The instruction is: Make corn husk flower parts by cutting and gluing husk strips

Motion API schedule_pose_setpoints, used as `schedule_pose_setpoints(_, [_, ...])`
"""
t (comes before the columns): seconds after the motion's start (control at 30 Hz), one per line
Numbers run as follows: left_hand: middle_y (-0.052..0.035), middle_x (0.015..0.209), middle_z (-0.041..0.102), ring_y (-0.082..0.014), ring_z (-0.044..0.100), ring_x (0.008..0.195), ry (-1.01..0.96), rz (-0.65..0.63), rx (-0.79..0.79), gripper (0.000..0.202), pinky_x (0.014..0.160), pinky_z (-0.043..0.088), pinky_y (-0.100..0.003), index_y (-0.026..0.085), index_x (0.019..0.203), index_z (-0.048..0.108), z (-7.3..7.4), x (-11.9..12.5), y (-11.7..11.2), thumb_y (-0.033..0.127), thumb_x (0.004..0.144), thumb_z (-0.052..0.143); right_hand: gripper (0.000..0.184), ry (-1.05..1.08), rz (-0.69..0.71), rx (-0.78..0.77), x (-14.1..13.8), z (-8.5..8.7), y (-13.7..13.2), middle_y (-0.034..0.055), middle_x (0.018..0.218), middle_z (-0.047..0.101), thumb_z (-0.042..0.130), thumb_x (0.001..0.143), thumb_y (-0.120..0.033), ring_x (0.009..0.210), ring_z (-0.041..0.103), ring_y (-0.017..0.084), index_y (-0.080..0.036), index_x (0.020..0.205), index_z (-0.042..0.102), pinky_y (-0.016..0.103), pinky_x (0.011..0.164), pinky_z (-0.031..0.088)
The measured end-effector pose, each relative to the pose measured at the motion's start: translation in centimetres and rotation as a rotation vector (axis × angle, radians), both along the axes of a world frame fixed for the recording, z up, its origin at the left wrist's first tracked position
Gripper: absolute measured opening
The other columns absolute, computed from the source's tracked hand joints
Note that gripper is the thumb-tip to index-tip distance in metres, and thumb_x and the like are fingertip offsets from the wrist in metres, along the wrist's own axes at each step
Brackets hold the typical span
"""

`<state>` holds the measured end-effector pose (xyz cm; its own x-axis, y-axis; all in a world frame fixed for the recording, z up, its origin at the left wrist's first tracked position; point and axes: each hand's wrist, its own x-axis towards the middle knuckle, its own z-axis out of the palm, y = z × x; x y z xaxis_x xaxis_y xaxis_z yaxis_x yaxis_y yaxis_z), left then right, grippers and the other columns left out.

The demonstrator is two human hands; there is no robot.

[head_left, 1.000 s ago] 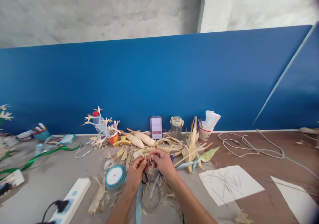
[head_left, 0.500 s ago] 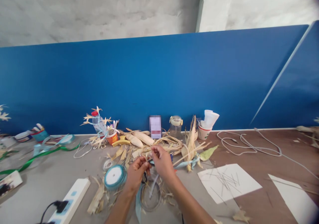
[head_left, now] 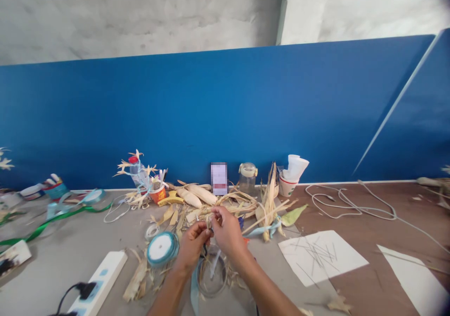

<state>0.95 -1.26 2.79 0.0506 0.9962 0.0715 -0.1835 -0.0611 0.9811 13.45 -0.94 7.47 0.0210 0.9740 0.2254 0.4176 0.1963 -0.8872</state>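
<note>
Head view shows a small pale piece [head_left: 208,223] largely hidden by fingers [head_left: 218,216].

Husks [head_left: 204,194] block ahead, ribbon spool [head_left: 161,247] left — free tabletop [head_left: 272,262] rightward.

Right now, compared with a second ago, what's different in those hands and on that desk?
The right hand has shifted slightly left, baring an orange-red bit beside its wrist. The left hand has barely moved. I see nothing picked up or let go, though what lies between the hands is too small to tell. The ribbon spool and power strip stayed put.
</note>
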Motion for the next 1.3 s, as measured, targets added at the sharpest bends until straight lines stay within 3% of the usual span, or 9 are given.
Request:
schedule_pose_setpoints(0.17, [0.0041, 0.054, 0.054, -0.0087, 0.046, 0.050, 0.056, 0.008, 0.000, 0.033, 0.051, 0.035, -0.022, 0.017, 0.066, 0.061, 0.5, 0.1, -0.2, 0.045, 0.061, 0.077, 0.025, 0.119, 0.023, -0.058, -0.1, -0.2, 0.3, 0.0080, 0.082, 0.069, 0.050, 0.077, -0.015, 0.075, 0.065, 0.020, -0.014, 0.097, 0.064, 0.029, 0.069, 0.047])
schedule_pose_setpoints(0.43, [0.0022, 0.053, 0.057, -0.0091, 0.045, 0.047, 0.107, 0.013, -0.035, 0.034, 0.050, 0.034, -0.023, 0.017, 0.063, 0.056, 0.4, -0.1, -0.1, 0.045, 0.060, 0.075, 0.017, 0.313, 0.027, -0.103, 0.0, -1.0, 1.1, 0.0022, 0.068, 0.065, 0.054, 0.072, -0.021, 0.063, 0.061, 0.017, -0.016, 0.085, 0.063, 0.026, 0.059, 0.046])
schedule_pose_setpoints(0.6, [0.0019, 0.052, 0.057, -0.0092, 0.044, 0.045, 0.120, 0.060, -0.031, 0.034, 0.048, 0.032, -0.023, 0.017, 0.061, 0.057, 0.1, -0.4, 0.3, 0.047, 0.059, 0.074, 0.021, 0.287, -0.001, -0.047, 0.6, -1.2, 1.4, 0.0023, 0.072, 0.066, 0.055, 0.072, -0.024, 0.063, 0.060, 0.017, -0.017, 0.089, 0.065, 0.027, 0.058, 0.045])
schedule_pose_setpoints(0.77, [0.0016, 0.055, 0.059, -0.0097, 0.045, 0.045, 0.150, 0.118, -0.006, 0.032, 0.049, 0.035, -0.024, 0.017, 0.062, 0.058, -0.1, -0.6, 0.6, 0.045, 0.062, 0.073, 0.022, 0.229, -0.011, -0.015, 1.5, -0.7, 1.6, 0.0047, 0.079, 0.067, 0.055, 0.072, -0.023, 0.074, 0.062, 0.020, -0.017, 0.091, 0.064, 0.029, 0.067, 0.046])
schedule_pose_setpoints(0.87, [0.0019, 0.055, 0.060, -0.0100, 0.046, 0.046, 0.156, 0.133, 0.008, 0.031, 0.050, 0.035, -0.024, 0.017, 0.063, 0.058, -0.4, -0.7, 0.7, 0.045, 0.062, 0.071, 0.018, 0.077, 0.044, -0.067, 2.1, 0.0, 1.3, 0.0053, 0.079, 0.067, 0.055, 0.073, -0.021, 0.075, 0.062, 0.020, -0.015, 0.088, 0.064, 0.030, 0.071, 0.045])
schedule_pose_setpoints(1.03, [0.0018, 0.056, 0.059, -0.0108, 0.046, 0.047, 0.168, 0.140, 0.034, 0.029, 0.051, 0.035, -0.025, 0.017, 0.064, 0.058, -0.6, -0.8, 0.8, 0.043, 0.065, 0.070, 0.011, -0.191, 0.158, -0.106, 3.4, 1.0, 0.1, 0.0022, 0.069, 0.065, 0.056, 0.074, -0.020, 0.067, 0.058, 0.018, -0.017, 0.077, 0.066, 0.027, 0.064, 0.040])
schedule_pose_setpoints(1.17, [0.0019, 0.056, 0.058, -0.0115, 0.046, 0.049, 0.179, 0.138, 0.055, 0.028, 0.053, 0.035, -0.025, 0.017, 0.063, 0.059, -0.7, -0.6, 0.8, 0.043, 0.066, 0.069, 0.013, -0.097, 0.146, -0.069, 3.0, 1.1, -0.4, 0.0022, 0.071, 0.067, 0.055, 0.075, -0.021, 0.070, 0.059, 0.018, -0.017, 0.073, 0.067, 0.027, 0.067, 0.040])
schedule_pose_setpoints(1.3, [0.0043, 0.052, 0.052, -0.0116, 0.044, 0.049, 0.205, 0.107, 0.059, 0.027, 0.051, 0.033, -0.025, 0.017, 0.064, 0.059, -0.6, -0.4, 0.7, 0.042, 0.065, 0.069, 0.006, 0.085, 0.125, -0.094, 1.3, 0.3, 0.2, -0.0009, 0.064, 0.064, 0.060, 0.068, -0.018, 0.066, 0.057, 0.016, -0.018, 0.065, 0.065, 0.026, 0.065, 0.039])
